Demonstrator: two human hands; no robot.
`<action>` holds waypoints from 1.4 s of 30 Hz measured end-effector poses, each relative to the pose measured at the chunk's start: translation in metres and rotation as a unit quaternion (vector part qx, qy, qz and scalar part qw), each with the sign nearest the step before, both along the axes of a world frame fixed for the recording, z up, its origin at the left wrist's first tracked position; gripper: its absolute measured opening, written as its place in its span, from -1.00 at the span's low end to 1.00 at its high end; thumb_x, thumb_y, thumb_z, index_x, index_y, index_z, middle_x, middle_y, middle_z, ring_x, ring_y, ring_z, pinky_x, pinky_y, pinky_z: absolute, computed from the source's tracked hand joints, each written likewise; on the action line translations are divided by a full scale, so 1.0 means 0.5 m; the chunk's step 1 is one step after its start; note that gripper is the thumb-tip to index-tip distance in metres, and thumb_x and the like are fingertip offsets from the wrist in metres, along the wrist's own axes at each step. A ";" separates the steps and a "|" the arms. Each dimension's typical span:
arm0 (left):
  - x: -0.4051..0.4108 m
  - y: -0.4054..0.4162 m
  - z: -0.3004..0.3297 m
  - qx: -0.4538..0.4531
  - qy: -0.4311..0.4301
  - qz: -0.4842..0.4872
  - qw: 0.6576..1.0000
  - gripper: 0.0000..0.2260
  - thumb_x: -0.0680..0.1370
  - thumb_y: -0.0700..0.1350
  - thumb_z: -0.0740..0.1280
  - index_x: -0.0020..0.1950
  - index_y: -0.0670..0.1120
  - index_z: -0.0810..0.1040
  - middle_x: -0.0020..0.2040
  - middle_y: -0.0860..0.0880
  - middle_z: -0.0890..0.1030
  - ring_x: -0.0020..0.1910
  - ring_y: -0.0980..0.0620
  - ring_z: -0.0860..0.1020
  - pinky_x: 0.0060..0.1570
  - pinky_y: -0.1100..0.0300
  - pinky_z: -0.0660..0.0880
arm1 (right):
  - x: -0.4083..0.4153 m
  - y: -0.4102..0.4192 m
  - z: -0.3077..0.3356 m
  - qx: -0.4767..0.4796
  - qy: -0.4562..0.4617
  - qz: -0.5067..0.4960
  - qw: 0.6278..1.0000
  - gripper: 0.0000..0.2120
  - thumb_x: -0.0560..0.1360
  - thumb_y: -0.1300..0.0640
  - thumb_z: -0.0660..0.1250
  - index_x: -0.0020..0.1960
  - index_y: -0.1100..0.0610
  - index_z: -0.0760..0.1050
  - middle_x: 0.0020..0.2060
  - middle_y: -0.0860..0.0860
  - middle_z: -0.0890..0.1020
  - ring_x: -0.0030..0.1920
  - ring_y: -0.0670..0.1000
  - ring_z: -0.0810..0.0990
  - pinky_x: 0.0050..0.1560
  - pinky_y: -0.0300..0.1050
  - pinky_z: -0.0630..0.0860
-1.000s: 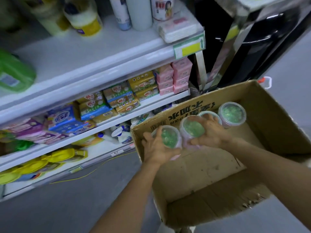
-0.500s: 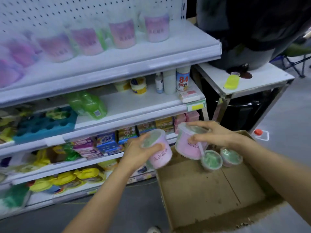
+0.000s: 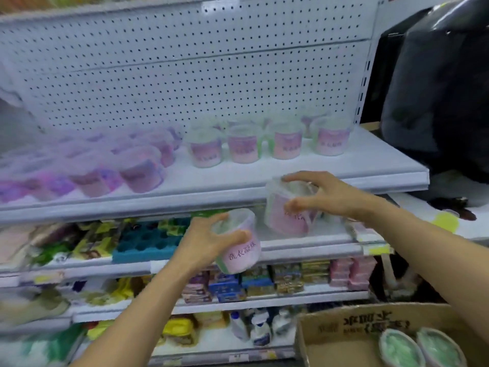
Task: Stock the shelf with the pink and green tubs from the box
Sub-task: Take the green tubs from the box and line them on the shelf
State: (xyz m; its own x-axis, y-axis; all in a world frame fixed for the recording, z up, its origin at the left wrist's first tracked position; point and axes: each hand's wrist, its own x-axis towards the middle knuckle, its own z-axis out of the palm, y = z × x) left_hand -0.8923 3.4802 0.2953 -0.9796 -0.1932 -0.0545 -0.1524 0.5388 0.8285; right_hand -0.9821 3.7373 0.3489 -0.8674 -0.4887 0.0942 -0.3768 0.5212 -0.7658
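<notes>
My left hand [image 3: 205, 241] grips a pink and green tub [image 3: 239, 251], tilted, in front of the second shelf. My right hand [image 3: 321, 196] holds a second pink tub [image 3: 284, 215] by its lid, just below the front edge of the white top shelf [image 3: 370, 165]. On that shelf a row of pink and green tubs [image 3: 244, 145] stands near the pegboard, with purple tubs [image 3: 137, 168] to the left. The cardboard box [image 3: 333, 335] sits at the lower right with two green-lidded tubs [image 3: 420, 349] inside.
A white pegboard back panel [image 3: 185, 75] rises behind the top shelf. Lower shelves hold a blue tray [image 3: 148, 239], soap packs [image 3: 288, 279] and bottles [image 3: 258, 329]. A large dark object [image 3: 444, 96] stands on a white table [image 3: 412, 207] to the right.
Both hands have lifted a tub each out of the box and raised them toward the top shelf. The view has tilted up, so the box now sits at the lower right.
</notes>
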 end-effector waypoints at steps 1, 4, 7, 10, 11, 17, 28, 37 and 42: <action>-0.008 -0.028 0.013 -0.006 0.001 0.001 1.000 -0.21 0.09 0.36 0.47 0.28 0.13 0.53 0.12 0.13 0.62 0.01 0.16 0.61 0.03 0.11 0.57 | -0.011 -0.032 0.023 -0.005 0.009 0.002 1.000 -0.45 0.32 -0.01 0.54 0.28 -0.14 0.49 0.19 -0.15 0.50 0.18 -0.16 0.45 0.00 -0.46 0.37; -0.031 -0.106 0.046 -0.020 0.009 0.010 1.000 -0.19 0.09 0.38 0.48 0.30 0.15 0.52 0.16 0.14 0.60 0.06 0.15 0.59 0.12 0.05 0.55 | -0.050 -0.129 0.078 0.002 0.040 0.010 0.999 -0.42 0.31 -0.07 0.53 0.30 -0.18 0.46 0.22 -0.18 0.46 0.23 -0.15 0.39 0.13 -0.28 0.30; -0.037 -0.163 0.069 -0.008 0.014 0.007 1.000 -0.21 0.10 0.36 0.47 0.29 0.15 0.50 0.17 0.10 0.57 -0.01 0.21 0.56 -0.13 0.20 0.56 | -0.090 -0.227 0.109 0.012 0.058 0.011 0.998 -0.42 0.30 -0.11 0.52 0.30 -0.20 0.47 0.20 -0.23 0.42 0.24 -0.18 0.33 0.19 -0.22 0.25; -0.043 -0.208 0.077 0.006 0.003 -0.009 1.000 -0.28 0.17 0.35 0.47 0.29 0.16 0.48 0.16 0.06 0.59 -0.05 0.10 0.59 -0.41 0.28 0.43 | -0.132 -0.314 0.114 0.021 0.057 0.011 0.998 -0.38 0.25 -0.17 0.52 0.28 -0.17 0.48 0.33 -0.17 0.40 0.35 -0.10 0.34 0.31 -0.14 0.31; -0.045 -0.222 0.078 0.010 0.004 -0.013 1.000 -0.25 0.16 0.34 0.47 0.31 0.15 0.48 0.16 0.06 0.59 -0.03 0.09 0.59 -0.35 0.25 0.47 | -0.145 -0.338 0.113 0.033 0.056 0.009 0.998 -0.37 0.24 -0.19 0.52 0.29 -0.17 0.49 0.36 -0.15 0.40 0.37 -0.08 0.34 0.34 -0.13 0.31; -0.052 -0.286 0.093 0.041 -0.004 -0.030 0.999 -0.29 0.21 0.24 0.52 0.32 0.09 0.50 0.10 0.13 0.57 -0.02 0.24 0.56 -0.13 0.30 0.47 | -0.198 -0.437 0.090 0.082 0.036 0.002 0.996 -0.31 0.23 -0.17 0.53 0.32 -0.11 0.46 0.37 -0.09 0.37 0.39 -0.01 0.32 0.29 -0.14 0.31; -0.053 -0.340 0.109 0.069 -0.012 -0.024 0.997 -0.20 0.09 0.34 0.49 0.28 0.10 0.51 0.21 0.02 0.56 0.08 0.10 0.56 -0.10 0.20 0.47 | -0.207 -0.470 0.068 0.196 0.093 -0.016 0.976 -0.08 0.15 -0.42 0.42 0.43 -0.15 0.28 0.45 0.03 0.25 0.45 0.13 0.14 0.39 0.15 0.24; -0.045 -0.283 0.166 0.023 0.061 -0.057 0.996 -0.37 0.26 0.20 0.55 0.28 0.12 0.50 0.18 0.18 0.52 0.04 0.26 0.53 -0.16 0.34 0.43 | -0.036 -0.418 0.116 0.052 0.147 -0.052 0.986 -0.60 0.51 -0.28 0.19 -0.22 0.03 0.50 -0.43 -0.08 0.57 -0.44 -0.05 0.51 -0.31 -0.08 0.48; -0.069 -0.205 0.186 -0.079 0.132 -0.067 0.986 -0.25 0.21 0.29 0.53 0.35 0.16 0.42 0.33 0.11 0.36 0.23 0.17 0.37 0.09 0.24 0.34 | -0.046 -0.362 0.131 0.018 -0.126 -0.038 0.991 -0.79 0.53 0.02 0.28 -0.16 0.16 0.46 -0.52 0.04 0.44 -0.52 0.00 0.27 -0.55 -0.25 0.18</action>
State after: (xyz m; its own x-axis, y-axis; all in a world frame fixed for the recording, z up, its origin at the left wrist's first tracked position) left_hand -0.9270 3.3776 0.3884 -0.9732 -0.0468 0.2252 0.1380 0.6644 0.7345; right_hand -1.0050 3.5562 0.4145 -0.8953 -0.4208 -0.1462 -0.1354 0.5696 -0.8107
